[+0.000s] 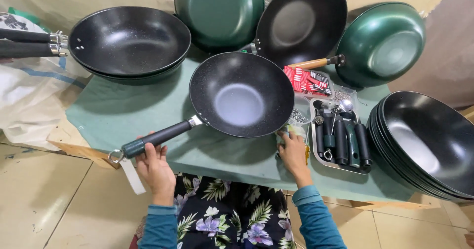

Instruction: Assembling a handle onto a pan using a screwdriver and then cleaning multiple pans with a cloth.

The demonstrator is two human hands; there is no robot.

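The left hand gripped the dark handle of the black wok, whose bowl lay up and right of it on the green cloth. The right hand pinched a small clear bag beside the wok's rim. A metal tray just right held loose handles. Stacked woks crowded the table's right edge.

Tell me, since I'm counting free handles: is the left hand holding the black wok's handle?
Yes, the left hand grips the handle of the black wok.
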